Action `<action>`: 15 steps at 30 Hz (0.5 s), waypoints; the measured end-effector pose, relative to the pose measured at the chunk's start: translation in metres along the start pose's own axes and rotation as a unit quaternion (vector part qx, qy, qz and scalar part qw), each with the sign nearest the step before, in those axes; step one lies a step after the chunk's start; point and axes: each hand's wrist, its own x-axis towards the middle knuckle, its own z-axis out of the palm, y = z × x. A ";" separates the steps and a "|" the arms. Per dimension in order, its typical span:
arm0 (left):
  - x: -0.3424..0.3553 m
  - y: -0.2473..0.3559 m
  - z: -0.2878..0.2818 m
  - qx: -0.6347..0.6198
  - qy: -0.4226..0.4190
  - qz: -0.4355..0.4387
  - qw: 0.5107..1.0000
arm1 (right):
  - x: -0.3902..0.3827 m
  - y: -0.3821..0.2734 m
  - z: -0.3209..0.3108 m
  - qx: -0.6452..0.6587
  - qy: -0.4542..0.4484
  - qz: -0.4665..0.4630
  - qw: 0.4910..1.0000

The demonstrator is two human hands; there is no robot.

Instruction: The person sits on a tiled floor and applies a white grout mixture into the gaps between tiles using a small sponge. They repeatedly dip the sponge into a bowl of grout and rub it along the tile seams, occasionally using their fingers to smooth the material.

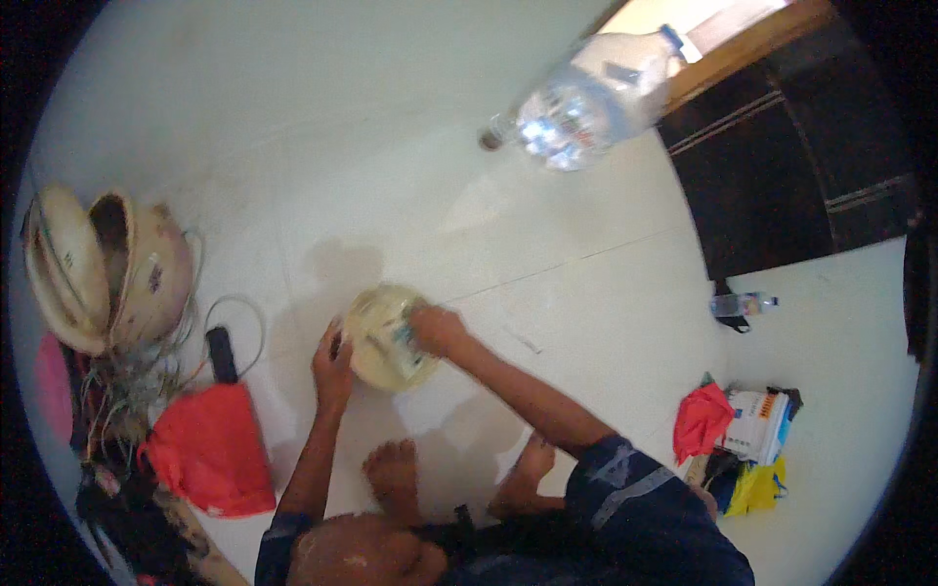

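Note:
A round, pale yellow bowl [376, 375] sits low over the light floor, in front of my bare feet. My left hand [334, 361] is closed on the bowl's left edge, with the thumb near the rim. On the opposite side my right hand [438, 332] reaches over the bowl with its fingers curled together. Something small, whitish and bluish shows beside those fingers, too blurred to name. The bowl's far right edge is partly hidden by my right hand.
To the left stand a pale round pot with a lid [156, 269], a red bag [215, 449], a black block with a cord [222, 354] and tangled wires. A large clear bottle [586, 107] is at upper right. Further right are dark cloth [752, 176], a small bottle [747, 304] and a yellow bag [754, 488].

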 end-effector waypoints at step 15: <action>0.008 0.049 0.016 0.155 -0.041 0.048 0.986 | -0.048 -0.002 -0.035 0.205 0.077 -0.022 0.975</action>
